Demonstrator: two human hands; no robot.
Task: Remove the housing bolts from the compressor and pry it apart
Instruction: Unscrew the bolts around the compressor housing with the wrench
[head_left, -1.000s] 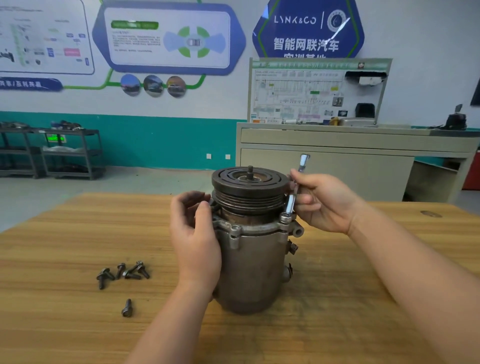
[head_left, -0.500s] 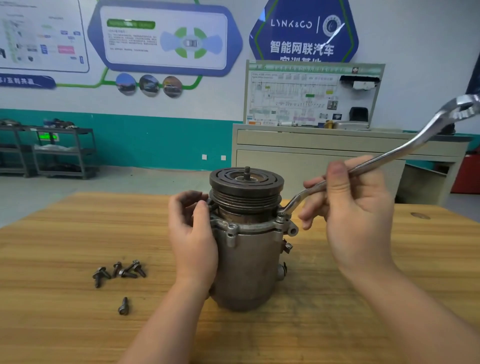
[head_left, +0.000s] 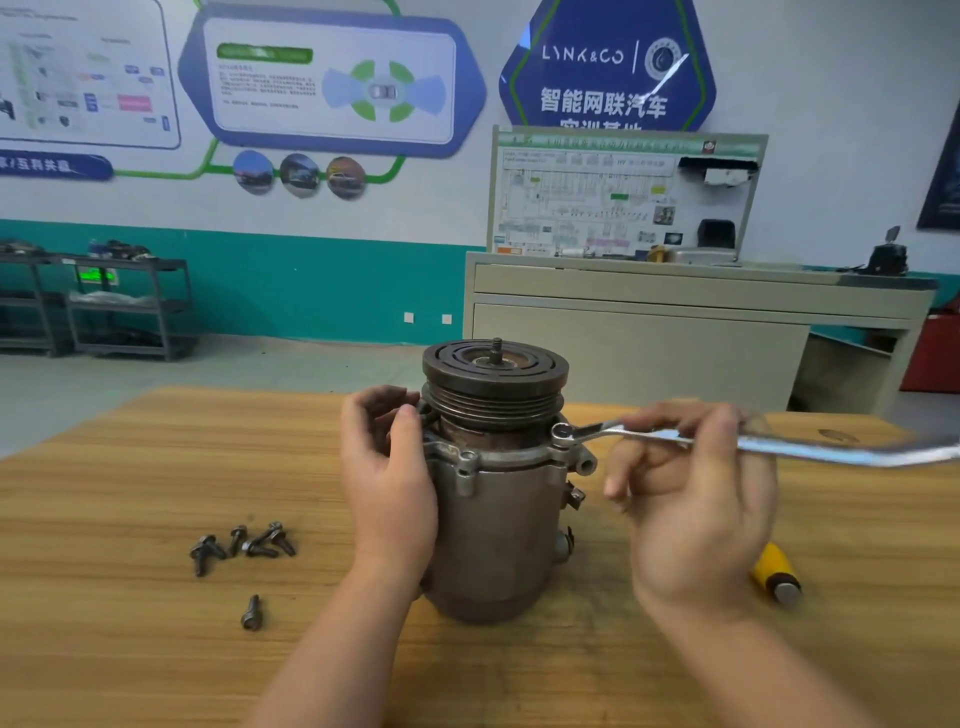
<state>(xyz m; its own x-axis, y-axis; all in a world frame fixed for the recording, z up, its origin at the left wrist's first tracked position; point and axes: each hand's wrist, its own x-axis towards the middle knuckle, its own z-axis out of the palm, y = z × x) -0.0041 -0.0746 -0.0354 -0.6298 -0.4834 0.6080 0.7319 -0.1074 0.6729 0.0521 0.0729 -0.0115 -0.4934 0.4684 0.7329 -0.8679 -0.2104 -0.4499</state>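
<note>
A grey metal compressor (head_left: 496, 530) stands upright on the wooden table (head_left: 130, 478), its dark grooved pulley (head_left: 493, 382) on top. My left hand (head_left: 387, 478) grips the compressor's left side near the flange. My right hand (head_left: 691, 499) holds a long silver wrench (head_left: 769, 444) that lies almost level; its ring end (head_left: 562, 432) sits on a bolt at the right of the flange. A second flange bolt (head_left: 467, 460) shows at the front.
Several loose dark bolts (head_left: 241, 545) lie in a cluster left of the compressor, with one more bolt (head_left: 252, 613) nearer me. A yellow-handled tool (head_left: 776, 574) lies on the table behind my right hand. A grey cabinet (head_left: 675, 332) stands beyond the table.
The wrench handle has swung from upright, down and to the right, to nearly level, with its ring end kept on the flange bolt. My left hand has stayed on the compressor.
</note>
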